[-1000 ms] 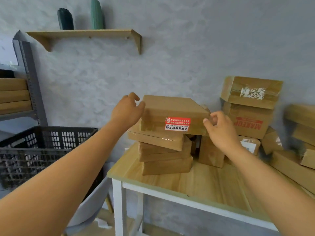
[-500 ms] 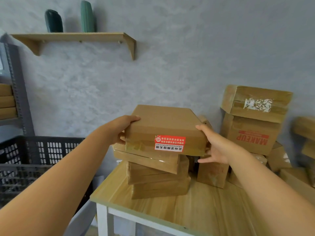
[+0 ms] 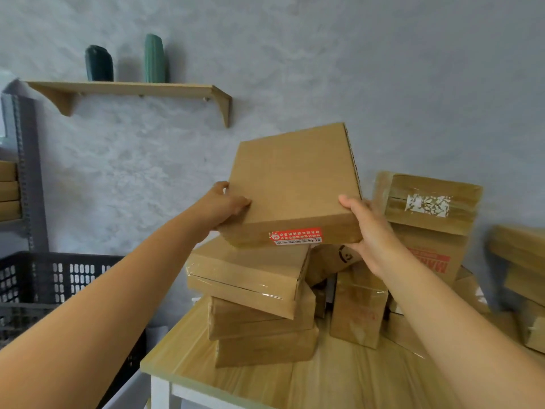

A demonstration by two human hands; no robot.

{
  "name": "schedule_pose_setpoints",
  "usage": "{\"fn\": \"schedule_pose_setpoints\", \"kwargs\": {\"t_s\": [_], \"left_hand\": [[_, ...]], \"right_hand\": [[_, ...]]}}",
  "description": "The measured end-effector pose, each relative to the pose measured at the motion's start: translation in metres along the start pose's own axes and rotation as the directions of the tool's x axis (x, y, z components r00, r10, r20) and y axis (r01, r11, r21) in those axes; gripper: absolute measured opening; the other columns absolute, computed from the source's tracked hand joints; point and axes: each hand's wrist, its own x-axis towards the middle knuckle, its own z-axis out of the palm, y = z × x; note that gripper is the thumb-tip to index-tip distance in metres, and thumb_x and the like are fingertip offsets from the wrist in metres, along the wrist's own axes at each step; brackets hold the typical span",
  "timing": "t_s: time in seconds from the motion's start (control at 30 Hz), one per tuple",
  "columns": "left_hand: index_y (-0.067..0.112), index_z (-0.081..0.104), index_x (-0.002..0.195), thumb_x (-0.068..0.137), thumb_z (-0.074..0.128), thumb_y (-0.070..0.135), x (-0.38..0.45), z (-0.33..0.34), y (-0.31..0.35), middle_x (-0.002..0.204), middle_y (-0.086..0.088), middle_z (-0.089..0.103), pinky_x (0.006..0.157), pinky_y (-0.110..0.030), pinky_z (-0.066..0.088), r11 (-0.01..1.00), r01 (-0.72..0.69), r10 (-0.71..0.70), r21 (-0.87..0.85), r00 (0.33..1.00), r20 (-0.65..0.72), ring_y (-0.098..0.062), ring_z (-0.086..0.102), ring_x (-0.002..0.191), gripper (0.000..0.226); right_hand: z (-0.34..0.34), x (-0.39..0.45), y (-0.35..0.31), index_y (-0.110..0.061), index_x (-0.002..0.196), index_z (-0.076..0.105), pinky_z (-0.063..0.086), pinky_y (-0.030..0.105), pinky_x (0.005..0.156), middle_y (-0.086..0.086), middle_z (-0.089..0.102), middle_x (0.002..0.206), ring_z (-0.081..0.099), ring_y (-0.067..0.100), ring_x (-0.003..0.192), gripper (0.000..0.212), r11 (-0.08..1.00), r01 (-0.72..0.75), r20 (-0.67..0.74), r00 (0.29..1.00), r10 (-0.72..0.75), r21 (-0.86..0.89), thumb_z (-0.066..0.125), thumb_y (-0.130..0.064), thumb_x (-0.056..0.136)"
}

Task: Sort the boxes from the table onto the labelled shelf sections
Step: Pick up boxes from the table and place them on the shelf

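Now, held box: flat brown cardboard box with a red-and-white sticker on its near edge (image 3: 290,187), lifted clear of the stack, tilted with the far edge up.
Left hand: left hand (image 3: 219,206) grips the box's left edge, thumb on top, fingers curled underneath.
Right hand: right hand (image 3: 370,228) grips the box's right near corner, thumb on top, palm and fingers under.
Stack below: three flat tape-wrapped brown cardboard boxes (image 3: 250,302) piled crookedly at the left end of the light wooden table with white legs (image 3: 339,379).
Other boxes: taller brown carton with red print (image 3: 430,255) and a taped carton with a torn white label (image 3: 427,199) on top of it, further cartons at the right edge, blurred.
Shelf target: grey metal rack at far left (image 3: 25,172), only a sliver in view, with a few brown boxes (image 3: 8,190) already on it; section labels not readable.
Crate: black perforated plastic crate (image 3: 59,278) left of the table.
Wall shelf: small wooden wall shelf (image 3: 129,88) holding two dark green objects.
Progress: early, judging by the table; one box in hand, not yet at the rack, many left to sort.
Next: likely carry left to the rack and match the label.
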Motion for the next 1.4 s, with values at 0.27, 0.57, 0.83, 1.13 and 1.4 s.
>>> {"fn": "schedule_pose_setpoints", "kwargs": {"t_s": [0.27,0.57,0.83,1.13,1.4], "left_hand": [[0.021,0.034,0.151,0.079,0.062,0.073,-0.035,0.057,0.073,0.149,0.001,0.043,0.095,-0.048,0.052,0.995,-0.082,0.093,-0.053,0.962,0.257,-0.033,0.05,0.13,0.094],[0.016,0.03,0.132,0.06,0.091,0.05,-0.043,0.071,0.072,0.11,-0.001,0.057,0.089,-0.043,0.055,0.842,-0.028,-0.014,-0.54,0.997,-0.074,-0.019,0.061,0.096,0.1],[0.013,0.053,0.128,0.056,0.08,0.058,-0.044,0.04,0.036,0.109,-0.008,0.072,0.073,-0.037,0.057,0.851,-0.017,-0.009,-0.525,0.999,-0.047,-0.026,0.072,0.094,0.089],[0.012,0.062,0.126,0.074,0.063,0.054,-0.048,-0.012,0.013,0.114,-0.016,0.072,0.085,-0.041,0.055,0.834,-0.055,0.119,-0.55,0.99,0.081,-0.032,0.071,0.099,0.067],[0.015,0.066,0.113,0.096,0.04,0.049,-0.054,-0.022,0.001,0.095,-0.007,0.075,0.078,-0.037,0.056,0.817,-0.016,0.174,-0.576,0.96,0.22,-0.023,0.073,0.085,0.046]], "right_hand": [[0.018,-0.045,-0.03,-0.025,0.157,0.013,0.032,0.028,0.106,0.001,0.024,0.152,0.027,0.017,0.137,0.101,0.586,0.5,0.032,0.777,-0.629,-0.638,0.076,-0.046,0.081],[0.034,-0.072,-0.014,-0.017,0.158,0.016,0.017,0.029,0.121,0.003,0.021,0.162,0.017,0.018,0.149,0.088,0.143,0.653,0.38,0.589,-0.713,-0.744,0.066,-0.04,0.089],[0.028,-0.08,-0.024,-0.028,0.151,0.038,0.034,0.03,0.115,-0.013,0.038,0.152,0.03,-0.005,0.134,0.049,0.492,0.676,0.436,0.734,-0.521,-0.549,0.044,-0.04,0.104],[-0.028,-0.037,-0.016,-0.026,0.155,0.027,0.041,0.051,0.11,-0.001,0.038,0.155,0.044,0.025,0.137,0.078,0.779,0.155,-0.006,0.98,-0.199,-0.608,0.055,-0.062,0.09],[-0.031,-0.041,-0.017,-0.029,0.132,0.056,0.056,0.041,0.088,0.0,0.073,0.118,0.069,0.021,0.108,0.047,0.995,-0.092,0.161,0.982,0.097,-0.041,0.057,-0.055,0.093]]}}
